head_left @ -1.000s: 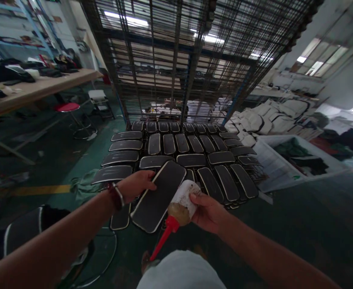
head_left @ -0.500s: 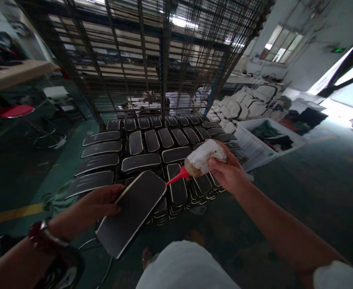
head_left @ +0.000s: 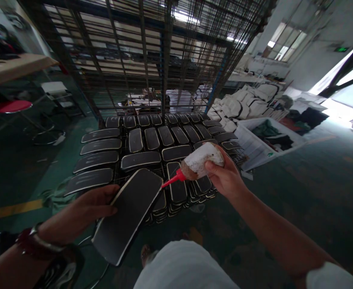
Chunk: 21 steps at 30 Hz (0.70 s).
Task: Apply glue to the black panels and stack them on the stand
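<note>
My left hand (head_left: 100,202) grips the left edge of a dark, round-cornered panel (head_left: 128,214) with a pale rim, thumb on its face. The panel is tilted, its upper end toward the middle. In my right hand (head_left: 224,172) is a white, brown-stained bottle (head_left: 203,160) with a red nozzle (head_left: 176,176). The nozzle tip meets or nearly meets the panel's upper right edge. Behind and below lie rows of stacked similar dark panels (head_left: 142,160).
A tall metal wire rack (head_left: 163,60) stands behind the stacks. To the right are a white bin (head_left: 251,150) with dark cloth and a pile of white pieces (head_left: 239,100). At left are a table (head_left: 17,68), a red stool (head_left: 12,106) and a white chair (head_left: 54,87).
The bottle and my right hand have moved slightly left and the nozzle tip sits a bit further down the panel's edge. The held panel and my left hand have shifted slightly left.
</note>
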Available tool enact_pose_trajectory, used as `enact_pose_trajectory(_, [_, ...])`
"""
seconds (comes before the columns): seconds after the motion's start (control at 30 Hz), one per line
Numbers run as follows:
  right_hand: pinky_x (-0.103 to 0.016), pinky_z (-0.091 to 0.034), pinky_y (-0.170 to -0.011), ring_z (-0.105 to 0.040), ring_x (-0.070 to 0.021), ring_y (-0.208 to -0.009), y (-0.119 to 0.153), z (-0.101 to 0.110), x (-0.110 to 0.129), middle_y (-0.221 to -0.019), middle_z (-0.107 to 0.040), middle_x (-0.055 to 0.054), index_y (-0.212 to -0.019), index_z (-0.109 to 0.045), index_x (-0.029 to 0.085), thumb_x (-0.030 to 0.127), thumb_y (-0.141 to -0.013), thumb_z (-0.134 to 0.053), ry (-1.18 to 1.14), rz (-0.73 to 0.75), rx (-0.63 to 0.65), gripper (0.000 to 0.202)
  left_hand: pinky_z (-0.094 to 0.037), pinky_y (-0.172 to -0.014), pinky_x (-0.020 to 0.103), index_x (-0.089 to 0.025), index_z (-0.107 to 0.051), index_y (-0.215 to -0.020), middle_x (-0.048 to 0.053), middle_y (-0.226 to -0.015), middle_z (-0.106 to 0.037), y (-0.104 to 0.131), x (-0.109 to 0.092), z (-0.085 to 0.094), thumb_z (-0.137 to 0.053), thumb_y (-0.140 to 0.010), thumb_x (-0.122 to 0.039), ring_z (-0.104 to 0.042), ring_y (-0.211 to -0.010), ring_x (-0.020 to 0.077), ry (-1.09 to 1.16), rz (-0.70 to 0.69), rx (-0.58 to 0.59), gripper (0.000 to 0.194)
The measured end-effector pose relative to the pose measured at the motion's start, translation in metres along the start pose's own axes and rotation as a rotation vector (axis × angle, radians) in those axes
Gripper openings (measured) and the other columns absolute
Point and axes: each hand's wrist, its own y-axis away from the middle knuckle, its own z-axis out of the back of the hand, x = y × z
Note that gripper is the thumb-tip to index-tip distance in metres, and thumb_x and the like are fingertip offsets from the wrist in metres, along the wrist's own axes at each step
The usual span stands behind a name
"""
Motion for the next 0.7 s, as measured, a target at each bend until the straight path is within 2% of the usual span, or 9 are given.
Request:
enact_pose_trajectory(0.1, [-0.032, -0.060, -0.084, -0.070, -0.0180, -0.090, -0.002, -0.001, -0.011, -0.101, -0.075, 0.003, -0.112, -0.073, 0.029, 0.031, -0.070, -0.098, -0.071, 0.024, -0.100, 0.049, -0.062, -0.081, 0.044, -0.027, -0.086, -0.097, 0.008, -0.102, -0.086, -0.001, 0.001, -0.003, -0.097, -0.059, -0.032, -0.077, -0.090, 0.0356, 0.019, 0.036, 0.068, 0.040])
enact_pose_trajectory(0.27, [-0.028, -0.061, -0.077, -0.070, -0.0171, -0.088, 0.000, 0.000, -0.021, -0.097, -0.076, 0.002, -0.109, -0.073, 0.026, 0.028, -0.066, -0.100, -0.112, -0.009, -0.197, 0.051, -0.063, -0.076, 0.040, -0.025, -0.085, -0.097, 0.007, -0.101, -0.086, -0.004, -0.001, -0.007, -0.099, -0.056, -0.031, -0.077, -0.086, 0.0328, 0.070, 0.080, 0.060, 0.043])
enact_pose_trajectory(0.53, [-0.031, -0.061, -0.083, -0.070, -0.0193, -0.091, 0.017, -0.004, -0.028, -0.100, -0.075, 0.001, -0.108, -0.071, 0.027, 0.032, -0.070, -0.098, -0.095, -0.044, -0.207, 0.047, -0.065, -0.075, 0.040, -0.022, -0.081, -0.100, 0.007, -0.103, -0.087, -0.010, 0.002, -0.009, -0.098, -0.058, -0.027, -0.080, -0.084, 0.0306, 0.130, 0.105, 0.079, 0.045])
enact_pose_trajectory(0.7, [-0.030, -0.059, -0.085, -0.070, -0.0177, -0.092, 0.029, -0.007, -0.033, -0.102, -0.074, 0.002, -0.113, -0.072, 0.029, 0.035, -0.072, -0.098, -0.085, -0.074, -0.181, 0.049, -0.066, -0.076, 0.038, -0.019, -0.078, -0.112, 0.010, -0.105, -0.087, -0.014, -0.001, -0.015, -0.098, -0.057, -0.025, -0.082, -0.088, 0.0320, 0.163, 0.127, 0.071, 0.059])
